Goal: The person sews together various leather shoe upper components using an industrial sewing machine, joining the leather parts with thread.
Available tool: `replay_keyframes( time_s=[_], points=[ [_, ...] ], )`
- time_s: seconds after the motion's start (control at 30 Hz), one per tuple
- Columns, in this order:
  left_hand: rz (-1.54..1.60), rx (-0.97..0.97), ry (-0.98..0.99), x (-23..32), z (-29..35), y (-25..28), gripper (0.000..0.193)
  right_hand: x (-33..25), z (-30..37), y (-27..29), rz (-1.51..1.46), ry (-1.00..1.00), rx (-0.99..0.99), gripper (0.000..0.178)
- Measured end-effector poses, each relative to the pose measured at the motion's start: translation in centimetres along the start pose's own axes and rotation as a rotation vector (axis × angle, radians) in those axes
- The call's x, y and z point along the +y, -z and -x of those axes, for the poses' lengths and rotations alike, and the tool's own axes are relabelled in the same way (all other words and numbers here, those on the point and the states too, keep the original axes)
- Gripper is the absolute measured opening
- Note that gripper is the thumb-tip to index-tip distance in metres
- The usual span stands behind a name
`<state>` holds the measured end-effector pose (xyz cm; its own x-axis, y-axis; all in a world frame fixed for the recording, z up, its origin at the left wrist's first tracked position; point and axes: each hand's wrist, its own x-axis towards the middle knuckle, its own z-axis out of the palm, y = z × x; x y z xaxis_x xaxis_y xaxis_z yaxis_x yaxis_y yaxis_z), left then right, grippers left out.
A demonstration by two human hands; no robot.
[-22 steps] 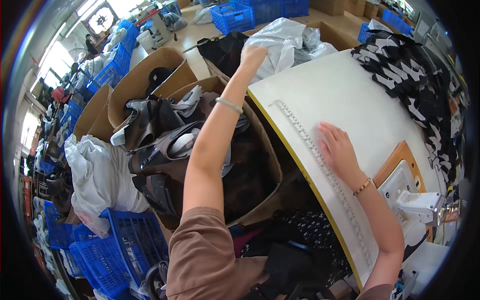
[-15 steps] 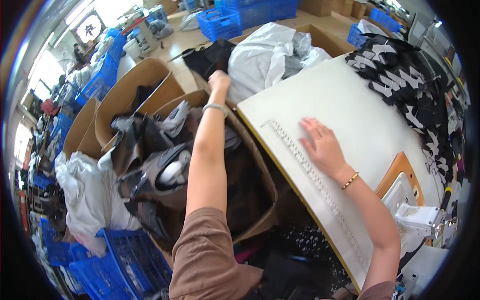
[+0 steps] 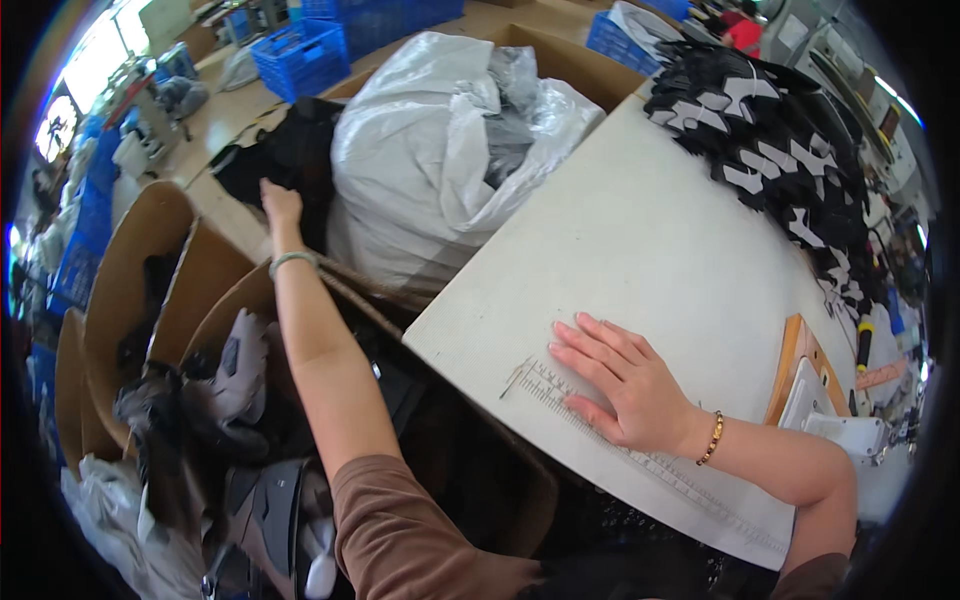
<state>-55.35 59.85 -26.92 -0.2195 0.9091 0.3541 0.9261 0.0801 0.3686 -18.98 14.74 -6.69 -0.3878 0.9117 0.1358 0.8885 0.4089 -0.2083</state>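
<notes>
My left hand [image 3: 281, 205] reaches out at the far left, its fingers closed at the near edge of a heap of black fabric pieces [image 3: 305, 135]. The fingertips are partly lost against the dark cloth. Flat on the white tabletop [image 3: 560, 250] lies my right hand [image 3: 625, 380], fingers stretched and nothing in it. Under and beside it a clear ruler [image 3: 690, 485] runs along the table's near edge. To the right of the fabric heap bulges a large white plastic bag [image 3: 400, 160].
Below my left arm, a cardboard box [image 3: 140, 270] holds dark and grey pieces. Black-and-white cut pieces [image 3: 770, 150] pile up on the table's far right. A white clamp-like device [image 3: 845, 432] stands beside a wooden board [image 3: 790, 360]. A blue crate [image 3: 300, 60] sits on the floor behind.
The view has swung right, so the boxes and bag appear further left. My left hand stays by the black fabric, now further along its near edge. My right hand remains flat near the ruler.
</notes>
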Motion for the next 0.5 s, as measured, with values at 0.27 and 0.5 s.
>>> replay_keyframes(
  time_s=[0.27, 0.5],
  points=[
    [-0.072, -0.157, 0.149, 1.3, 2.7, -2.3, 0.053, 0.0, -0.2, 0.1, 0.002, -0.015, -0.067, 0.046],
    [-0.073, 0.447, -0.275, 7.5, 0.8, 5.2, 0.021, -0.2, 0.0, -0.1, -0.05, 0.026, -0.003, 0.045]
  ],
)
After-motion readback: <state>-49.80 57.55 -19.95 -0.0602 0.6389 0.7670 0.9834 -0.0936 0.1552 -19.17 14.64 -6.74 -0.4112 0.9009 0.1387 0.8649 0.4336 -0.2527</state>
